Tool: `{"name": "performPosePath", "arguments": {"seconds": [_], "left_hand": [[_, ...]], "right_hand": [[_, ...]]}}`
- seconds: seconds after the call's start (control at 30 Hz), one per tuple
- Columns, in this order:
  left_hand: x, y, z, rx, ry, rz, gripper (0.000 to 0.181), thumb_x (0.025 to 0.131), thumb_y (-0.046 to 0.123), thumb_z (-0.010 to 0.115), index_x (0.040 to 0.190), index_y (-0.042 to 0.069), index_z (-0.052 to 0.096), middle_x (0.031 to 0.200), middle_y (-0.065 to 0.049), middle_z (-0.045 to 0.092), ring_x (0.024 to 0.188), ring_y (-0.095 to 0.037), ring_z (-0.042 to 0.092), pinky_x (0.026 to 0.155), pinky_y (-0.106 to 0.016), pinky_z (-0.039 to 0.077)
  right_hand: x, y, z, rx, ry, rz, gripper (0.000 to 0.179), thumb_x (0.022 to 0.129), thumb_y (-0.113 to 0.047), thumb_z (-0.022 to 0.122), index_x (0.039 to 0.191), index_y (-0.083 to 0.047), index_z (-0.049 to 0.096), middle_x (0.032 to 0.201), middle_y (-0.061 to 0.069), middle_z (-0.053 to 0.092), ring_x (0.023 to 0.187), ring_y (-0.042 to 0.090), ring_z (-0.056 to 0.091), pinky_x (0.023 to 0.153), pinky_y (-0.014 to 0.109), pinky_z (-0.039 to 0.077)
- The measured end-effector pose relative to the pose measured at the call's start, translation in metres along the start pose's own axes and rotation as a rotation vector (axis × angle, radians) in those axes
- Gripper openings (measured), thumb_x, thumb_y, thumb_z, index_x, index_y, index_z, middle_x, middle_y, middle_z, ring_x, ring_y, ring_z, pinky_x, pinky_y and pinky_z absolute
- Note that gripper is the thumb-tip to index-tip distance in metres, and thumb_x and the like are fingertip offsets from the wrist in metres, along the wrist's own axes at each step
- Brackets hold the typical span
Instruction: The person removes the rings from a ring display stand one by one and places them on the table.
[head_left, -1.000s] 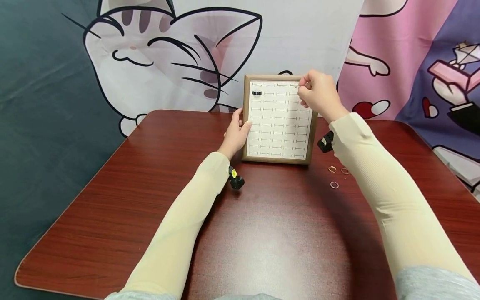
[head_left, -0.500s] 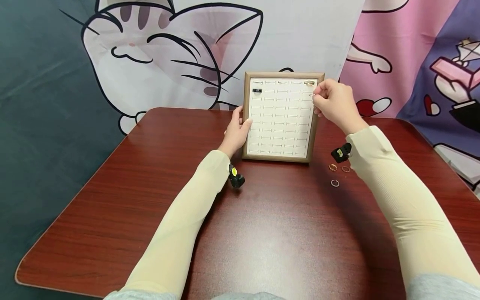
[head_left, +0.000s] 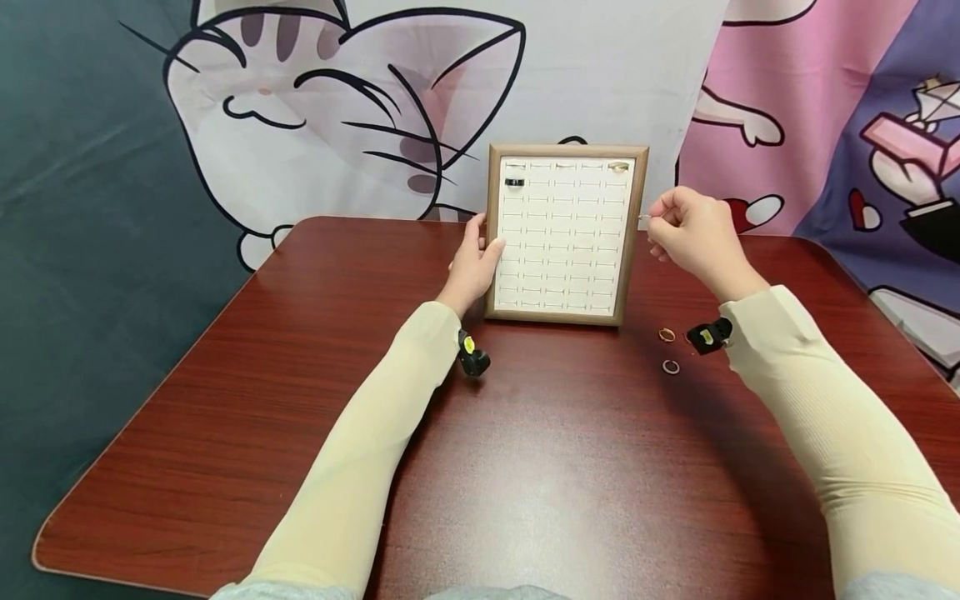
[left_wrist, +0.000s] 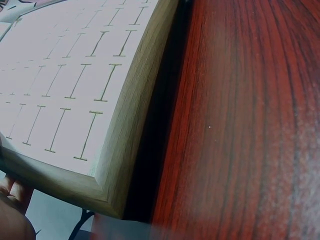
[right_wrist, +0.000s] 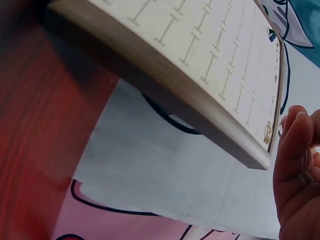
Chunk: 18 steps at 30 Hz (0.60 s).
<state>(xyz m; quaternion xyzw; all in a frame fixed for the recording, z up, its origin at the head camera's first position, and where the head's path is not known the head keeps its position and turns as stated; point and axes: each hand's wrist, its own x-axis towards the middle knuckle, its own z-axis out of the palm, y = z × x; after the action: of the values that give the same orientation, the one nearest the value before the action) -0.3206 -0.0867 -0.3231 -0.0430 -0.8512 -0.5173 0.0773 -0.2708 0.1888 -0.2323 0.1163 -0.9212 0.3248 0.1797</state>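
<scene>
On the tabletop [head_left: 285,400], a slotted display board [head_left: 562,233] stands near-upright, its left edge gripped by the left hand [head_left: 474,262], presumably for steadiness. Beside its right edge, the right hand [head_left: 697,237], fingers narrowed, pinches a small pale item [head_left: 643,217]; loose rings [head_left: 664,368] lie below.

Board [right_wrist: 165,75] tilted, gold ring [right_wrist: 268,133] in corner slot. Right hand [right_wrist: 299,175] just beside that corner, fingertips together.

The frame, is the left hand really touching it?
Touching. The head view shows the left hand gripping the frame by its left side, with the thumb over the front edge.
</scene>
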Motion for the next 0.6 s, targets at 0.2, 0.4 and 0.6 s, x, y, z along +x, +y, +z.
{"name": "performPosePath", "arguments": {"seconds": [0.2,0.4,0.6], "left_hand": [[0.0,0.0,0.001,0.01,0.008,0.009,0.054,0.094,0.034,0.046,0.142,0.026,0.022,0.116,-0.002,0.058,0.101,-0.015,0.059,0.1,-0.043,0.021],[0.001,0.001,0.001,0.006,0.012,0.011,0.054,0.093,0.035,0.046,0.141,0.028,0.022,0.115,-0.002,0.058,0.1,-0.014,0.059,0.1,-0.043,0.021],[-0.001,0.0,0.001,0.005,0.012,0.008,0.054,0.093,0.035,0.046,0.141,0.028,0.022,0.116,-0.002,0.057,0.101,-0.015,0.059,0.101,-0.043,0.021]], "right_hand": [[-0.011,0.008,-0.005,-0.009,-0.002,0.0,0.008,0.084,-0.009,0.05,0.085,-0.006,0.057,0.059,-0.001,0.062,0.044,0.006,0.058,0.045,0.017,0.045],[-0.024,0.018,-0.007,-0.001,-0.008,0.006,0.008,0.085,-0.011,0.052,0.086,-0.006,0.057,0.056,-0.008,0.06,0.044,0.005,0.057,0.045,0.016,0.044],[-0.039,0.027,-0.006,-0.001,-0.024,0.032,0.01,0.086,-0.015,0.055,0.086,-0.006,0.058,0.059,-0.002,0.061,0.047,0.012,0.058,0.045,0.018,0.045]]}}
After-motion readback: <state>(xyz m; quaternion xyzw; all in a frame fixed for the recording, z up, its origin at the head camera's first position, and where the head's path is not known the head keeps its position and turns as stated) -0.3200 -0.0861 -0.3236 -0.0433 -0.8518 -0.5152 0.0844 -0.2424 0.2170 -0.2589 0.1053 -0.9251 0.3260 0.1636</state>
